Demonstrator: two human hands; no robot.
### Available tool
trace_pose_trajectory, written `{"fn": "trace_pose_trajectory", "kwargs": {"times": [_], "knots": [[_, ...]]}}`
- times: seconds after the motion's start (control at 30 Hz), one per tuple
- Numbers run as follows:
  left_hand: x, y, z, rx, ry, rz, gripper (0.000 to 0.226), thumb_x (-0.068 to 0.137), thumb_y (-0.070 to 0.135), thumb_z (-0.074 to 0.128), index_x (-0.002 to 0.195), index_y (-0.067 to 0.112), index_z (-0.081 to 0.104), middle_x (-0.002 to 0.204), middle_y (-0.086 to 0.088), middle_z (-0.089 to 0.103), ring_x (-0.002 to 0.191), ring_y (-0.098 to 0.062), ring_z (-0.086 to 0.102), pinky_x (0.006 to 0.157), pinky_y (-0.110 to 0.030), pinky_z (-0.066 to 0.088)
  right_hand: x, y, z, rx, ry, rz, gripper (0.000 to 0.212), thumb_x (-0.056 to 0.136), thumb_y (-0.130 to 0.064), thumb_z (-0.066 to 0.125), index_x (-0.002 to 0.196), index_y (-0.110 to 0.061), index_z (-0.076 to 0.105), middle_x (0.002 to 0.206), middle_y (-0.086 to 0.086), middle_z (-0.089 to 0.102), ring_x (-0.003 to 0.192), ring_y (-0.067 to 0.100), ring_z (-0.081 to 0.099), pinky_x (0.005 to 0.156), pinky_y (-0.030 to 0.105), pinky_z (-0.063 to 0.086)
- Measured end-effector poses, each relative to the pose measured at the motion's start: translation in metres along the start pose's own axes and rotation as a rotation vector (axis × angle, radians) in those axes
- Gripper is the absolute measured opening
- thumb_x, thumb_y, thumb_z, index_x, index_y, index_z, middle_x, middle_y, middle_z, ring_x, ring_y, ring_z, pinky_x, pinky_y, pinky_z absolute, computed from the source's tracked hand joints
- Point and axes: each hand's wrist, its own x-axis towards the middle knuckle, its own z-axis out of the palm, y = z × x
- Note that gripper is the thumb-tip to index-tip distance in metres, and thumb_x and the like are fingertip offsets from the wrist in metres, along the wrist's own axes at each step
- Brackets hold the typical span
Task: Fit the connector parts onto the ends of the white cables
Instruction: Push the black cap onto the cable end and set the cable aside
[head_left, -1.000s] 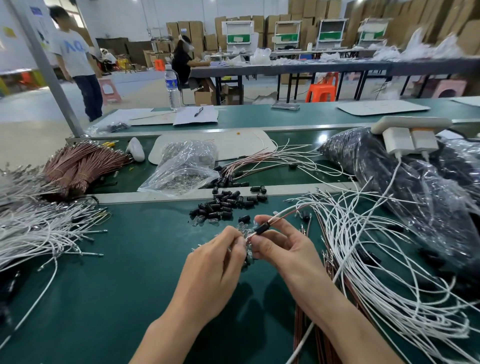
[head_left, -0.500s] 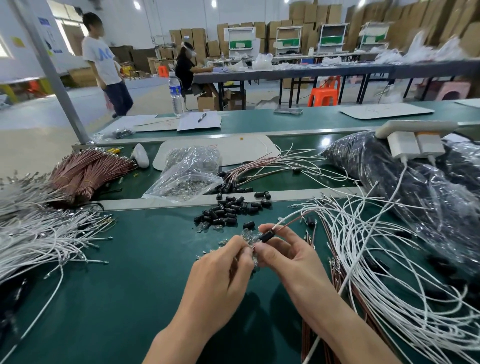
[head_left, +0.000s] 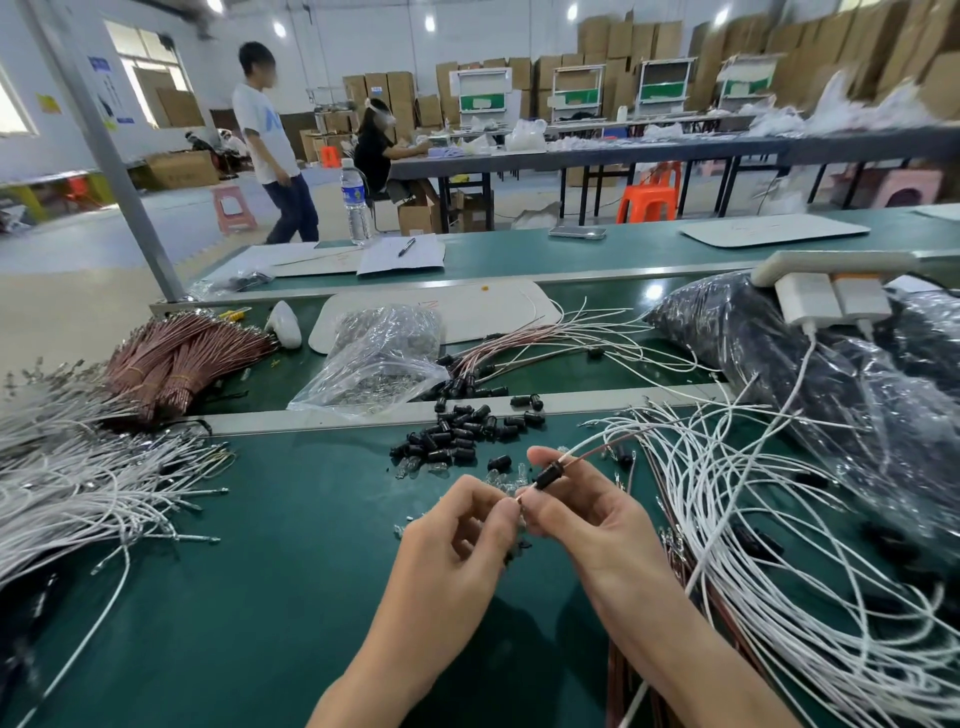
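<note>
My right hand grips a white and brown cable pair with a black connector sleeve threaded on it, between thumb and fingers. My left hand pinches the bare cable tip just left of the sleeve; what sits between its fingertips is too small to tell. A heap of black sleeves lies on the green bench just beyond my hands, with small clear parts beside it. Loose white cables spread to the right.
More white cables and bundled brown wires lie at left. A clear bag of parts and a large black plastic bag sit behind. A power strip overhangs at right. A person walks past the far bench.
My hands have stayed together on the cable, with the sleeve still at my right fingertips. The camera has tilted up a little. The person in the background has walked to the right.
</note>
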Motion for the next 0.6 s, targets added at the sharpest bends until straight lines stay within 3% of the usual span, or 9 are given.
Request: {"fn": "trace_pose_trajectory", "kwargs": {"times": [0.1,0.33,0.47,0.6], "knots": [[-0.001,0.002,-0.001,-0.062,-0.018,-0.033,0.027,0.092,0.049,0.055,0.089,0.025,0.065,0.071,0.001,0.063,0.065,-0.026,0.058,0.067,-0.051,0.051,0.001,0.0,-0.001,0.002,-0.01,0.002,0.053,0.068,-0.042,0.089,0.117,-0.034,0.073,0.084,0.002,0.071,0.087,0.017,0.069,0.094,0.035,0.054],[-0.001,-0.001,-0.001,0.076,0.031,0.038,0.028,0.095,0.048,0.05,0.087,0.023,0.061,0.067,-0.004,0.059,0.06,-0.027,0.055,0.056,-0.042,0.045,0.001,0.0,-0.002,0.0,-0.037,0.017,0.062,0.064,-0.047,0.09,0.122,-0.039,0.069,0.082,-0.003,0.071,0.085,0.015,0.07,0.087,0.027,0.055],[-0.001,-0.007,-0.001,0.196,0.039,0.068,0.028,0.097,0.052,0.047,0.088,0.028,0.059,0.065,0.003,0.059,0.055,-0.014,0.051,0.051,-0.032,0.044,0.001,0.001,-0.001,0.007,-0.045,0.014,0.058,0.067,-0.043,0.089,0.122,-0.038,0.069,0.079,-0.004,0.068,0.084,0.016,0.068,0.09,0.032,0.057],[0.0,-0.006,0.0,0.165,0.039,0.059,0.021,0.096,0.055,0.05,0.093,0.036,0.06,0.069,0.012,0.064,0.054,-0.006,0.053,0.051,-0.016,0.042,0.001,-0.001,-0.002,0.01,-0.028,0.005,0.05,0.07,-0.038,0.087,0.117,-0.037,0.072,0.075,-0.007,0.065,0.079,0.011,0.066,0.083,0.024,0.055]]}}
